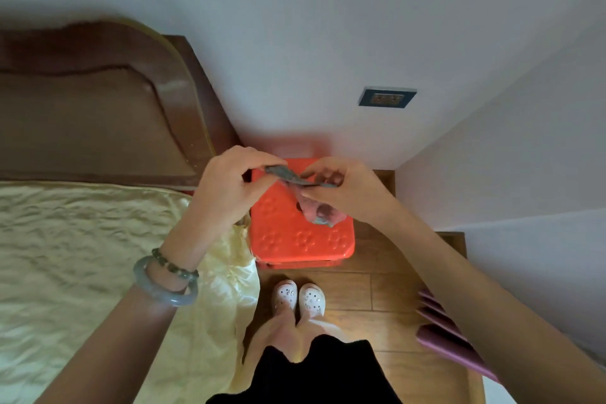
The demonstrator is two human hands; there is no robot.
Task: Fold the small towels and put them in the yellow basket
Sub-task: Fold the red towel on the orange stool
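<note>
A small towel (316,211), pink with a grey-green edge, hangs in the air between my two hands above a red plastic stool (288,239). My left hand (229,187) pinches its top edge at the left end. My right hand (344,190) pinches the same edge at the right end, and the bulk of the cloth droops below that hand. No yellow basket is in view.
A bed with a pale yellow sheet (82,256) and a brown wooden headboard (98,102) fills the left. My feet in white clogs (298,298) stand on the wooden floor before the stool. Purple slats (439,338) lie at the right, by the white wall.
</note>
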